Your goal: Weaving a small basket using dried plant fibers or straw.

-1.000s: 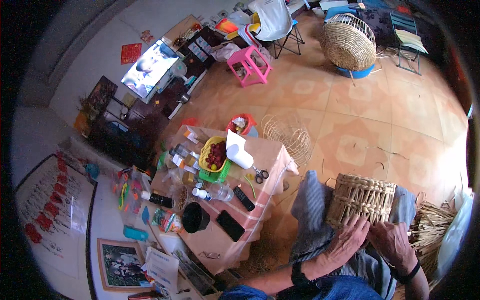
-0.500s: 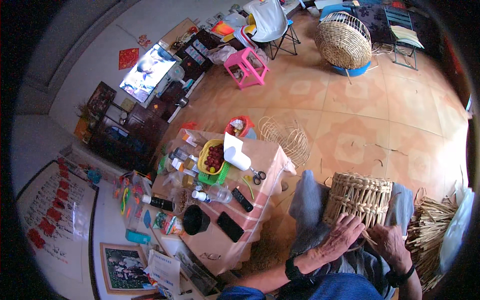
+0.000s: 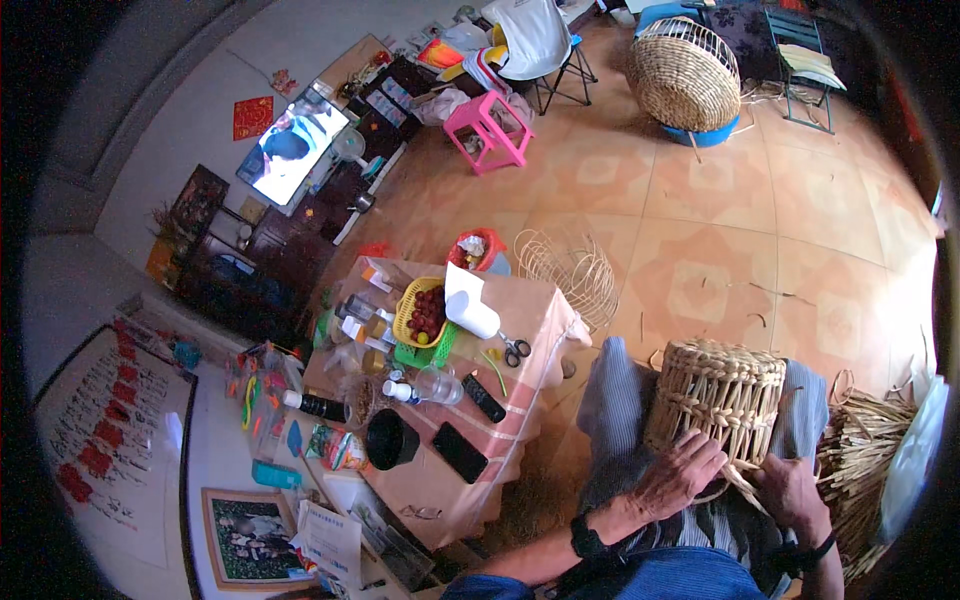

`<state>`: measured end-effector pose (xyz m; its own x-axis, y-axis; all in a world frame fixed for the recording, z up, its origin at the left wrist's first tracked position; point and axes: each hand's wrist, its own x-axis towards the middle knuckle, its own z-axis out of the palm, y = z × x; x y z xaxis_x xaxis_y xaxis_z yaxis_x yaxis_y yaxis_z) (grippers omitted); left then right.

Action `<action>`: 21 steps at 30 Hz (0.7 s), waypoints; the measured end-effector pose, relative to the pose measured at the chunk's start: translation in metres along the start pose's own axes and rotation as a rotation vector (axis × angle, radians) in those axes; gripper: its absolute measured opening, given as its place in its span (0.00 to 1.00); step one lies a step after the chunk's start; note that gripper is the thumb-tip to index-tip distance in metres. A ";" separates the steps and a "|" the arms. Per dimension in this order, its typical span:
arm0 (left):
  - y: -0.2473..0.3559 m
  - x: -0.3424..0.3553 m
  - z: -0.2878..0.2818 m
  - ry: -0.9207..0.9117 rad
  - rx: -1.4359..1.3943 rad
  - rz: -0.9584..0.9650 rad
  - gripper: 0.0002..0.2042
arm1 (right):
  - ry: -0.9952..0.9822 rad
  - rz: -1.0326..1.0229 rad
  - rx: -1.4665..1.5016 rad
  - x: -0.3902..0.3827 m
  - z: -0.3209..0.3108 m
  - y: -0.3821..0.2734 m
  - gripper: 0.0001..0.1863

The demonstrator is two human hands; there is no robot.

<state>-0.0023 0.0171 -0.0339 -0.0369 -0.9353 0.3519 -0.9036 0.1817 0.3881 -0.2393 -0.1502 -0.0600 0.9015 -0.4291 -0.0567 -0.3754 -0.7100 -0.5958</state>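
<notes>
A round straw basket (image 3: 712, 400) with braided bands and upright stakes lies in my lap on a striped grey cloth (image 3: 606, 400). My left hand (image 3: 682, 474) is closed on the basket's near edge, its fingers curled over the straw. Just to the right, my right hand (image 3: 792, 492) is closed in a pinch on a pale straw strand (image 3: 742, 482) at the same edge. The strand runs between both hands. The fingertips of both hands are partly hidden.
Loose straw (image 3: 862, 450) lies in a bundle at right beside a pale plastic bag (image 3: 918, 455). On the left, a cloth-covered table (image 3: 530, 320) holds scissors (image 3: 516, 352), a phone (image 3: 460, 452), a remote (image 3: 484, 398) and a fruit basket (image 3: 408, 322). A wire frame (image 3: 570, 275) stands beyond.
My right hand has shifted slightly, and more of the pale strand shows between my hands. My left hand stays at the basket's edge. The television picture differs.
</notes>
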 end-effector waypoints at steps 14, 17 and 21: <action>0.002 0.014 -0.009 -0.021 -0.016 0.004 0.15 | 0.033 0.452 0.045 -0.079 -0.021 0.101 0.08; 0.010 0.017 -0.026 -0.044 -0.143 -0.096 0.21 | 0.330 0.504 0.072 -0.082 -0.018 0.103 0.06; 0.015 0.019 -0.042 -0.042 -0.156 -0.061 0.25 | 0.646 0.325 0.252 -0.072 -0.003 0.097 0.11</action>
<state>0.0011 0.0151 0.0147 -0.0047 -0.9574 0.2886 -0.8275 0.1657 0.5364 -0.3411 -0.1899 -0.1111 0.4199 -0.8910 0.1729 -0.4699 -0.3764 -0.7984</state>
